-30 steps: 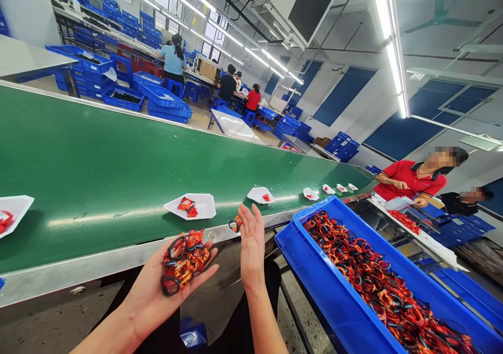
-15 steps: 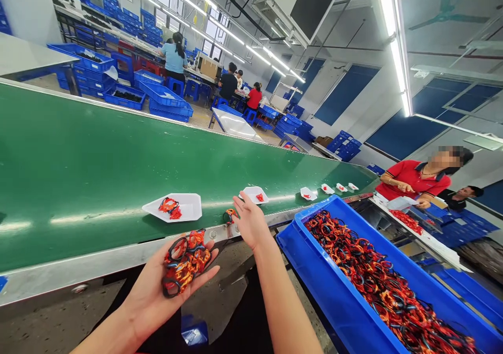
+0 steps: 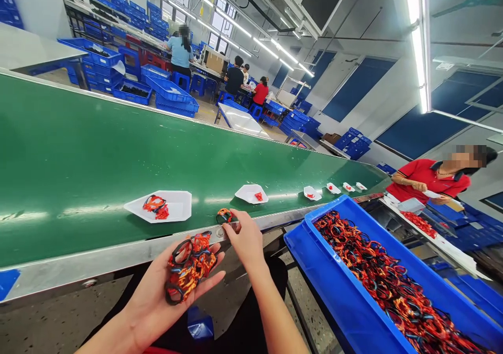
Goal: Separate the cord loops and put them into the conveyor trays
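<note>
- My right grip (image 3: pixel 247 239) reaches to the near edge of the belt, thumb and fingertips bent together at a loose band (image 3: pixel 223 216); I cannot tell whether they have closed on it.
- That band, orange and black, lies just beyond my fingertips, touching them, over the green conveyor belt (image 3: pixel 98 150).
- My left grip (image 3: pixel 159 283) is palm up, fingers spread, with a clump of bands (image 3: pixel 192 265) resting in it, near my right grip but apart from it.
- Between me and the belt runs a metal rail (image 3: pixel 129 252).
- Past the loose band, to its left, a white tray (image 3: pixel 179 207) holds red and orange pieces; a second tray (image 3: pixel 243 193) sits beyond my right fingers.
- To my right stands a blue bin (image 3: pixel 326 273) of similar bands (image 3: pixel 377 270).
- Farther right, a person in red (image 3: pixel 422 178) works at a counter.
</note>
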{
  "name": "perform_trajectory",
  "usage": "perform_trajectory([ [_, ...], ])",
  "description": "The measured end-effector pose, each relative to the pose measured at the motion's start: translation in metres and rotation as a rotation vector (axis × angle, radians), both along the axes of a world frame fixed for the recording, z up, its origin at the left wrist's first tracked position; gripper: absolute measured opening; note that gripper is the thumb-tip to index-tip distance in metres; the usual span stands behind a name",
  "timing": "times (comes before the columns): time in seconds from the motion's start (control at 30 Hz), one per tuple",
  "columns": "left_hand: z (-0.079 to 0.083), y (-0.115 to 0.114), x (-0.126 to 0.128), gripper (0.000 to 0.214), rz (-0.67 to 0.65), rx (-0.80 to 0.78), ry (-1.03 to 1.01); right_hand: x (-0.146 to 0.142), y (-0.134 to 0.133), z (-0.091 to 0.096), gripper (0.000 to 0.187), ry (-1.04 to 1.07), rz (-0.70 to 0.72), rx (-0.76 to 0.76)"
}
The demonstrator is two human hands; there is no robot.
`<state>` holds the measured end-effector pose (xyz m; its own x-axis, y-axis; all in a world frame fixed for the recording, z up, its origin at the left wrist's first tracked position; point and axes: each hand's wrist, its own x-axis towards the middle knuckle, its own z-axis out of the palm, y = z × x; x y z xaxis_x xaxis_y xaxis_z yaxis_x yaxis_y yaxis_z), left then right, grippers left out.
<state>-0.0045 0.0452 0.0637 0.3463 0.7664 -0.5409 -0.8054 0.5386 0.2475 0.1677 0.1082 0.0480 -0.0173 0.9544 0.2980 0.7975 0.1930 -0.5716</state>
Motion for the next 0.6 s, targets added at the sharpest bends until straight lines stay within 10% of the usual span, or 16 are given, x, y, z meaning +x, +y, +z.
perform_trajectory([
  [0.6,0.0,-0.006,-0.001,0.033,0.031,-0.029,-0.002,-0.015,-0.026,0.034,0.031,-0.195,-0.013,0.152],
])
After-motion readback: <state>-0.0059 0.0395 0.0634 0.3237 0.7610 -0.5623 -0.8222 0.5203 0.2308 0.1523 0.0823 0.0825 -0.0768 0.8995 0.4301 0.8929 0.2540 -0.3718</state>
